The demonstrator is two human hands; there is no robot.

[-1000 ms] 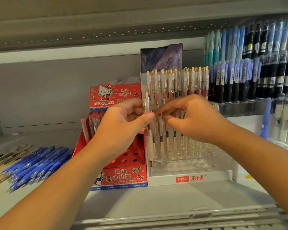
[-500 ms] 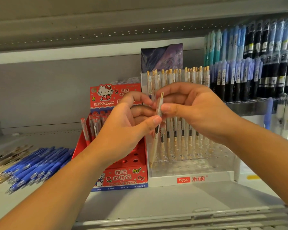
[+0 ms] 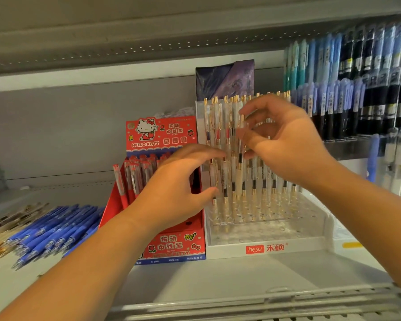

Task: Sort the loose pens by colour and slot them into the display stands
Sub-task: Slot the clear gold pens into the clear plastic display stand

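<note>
In the head view, the right grip is pinching a clear gold-clipped pen between thumb and curled fingers. It is holding the pen near upright, tip down, over the rows standing in the white display stand below the grip. The left grip is hovering loosely spread, holding nothing, just left of that pen. Doing this well probably means steering the tip into a free hole while keeping the barrel upright, then lowering gently without knocking neighbours. Loose blue pens are lying well left of the left grip.
</note>
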